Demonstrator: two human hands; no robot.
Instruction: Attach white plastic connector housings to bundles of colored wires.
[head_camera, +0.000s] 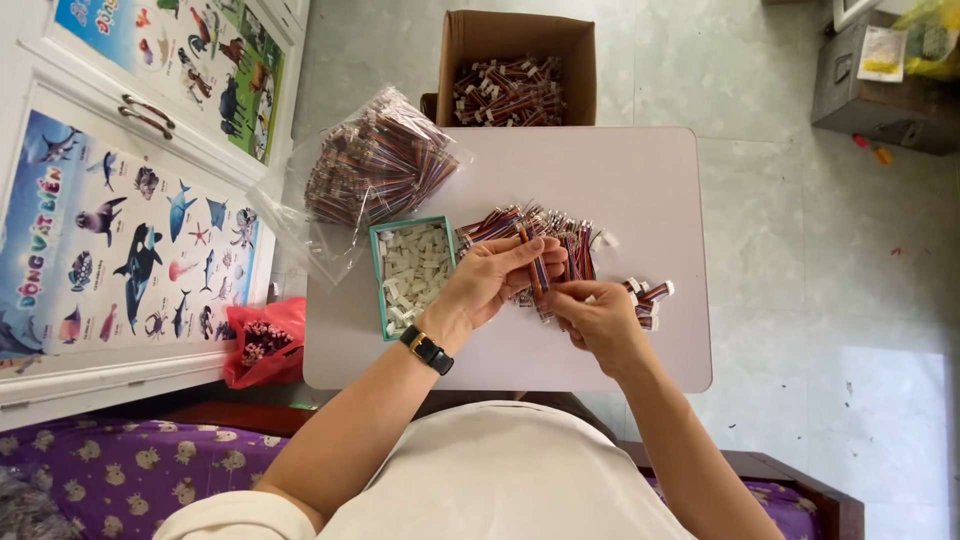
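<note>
Pinching wire bundle (540, 265) — left hand (497, 276), right hand (597, 318) meeting over table (650, 190).

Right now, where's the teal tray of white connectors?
In the head view, the teal tray sits on the left part of the white table, just left of the left hand, below the clear bag of wire harnesses.

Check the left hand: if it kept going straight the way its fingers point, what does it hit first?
The left hand points right, across the table. It already pinches a wire bundle; beyond that, likely the loose pile of wire harnesses, though height above it is unclear.
</note>
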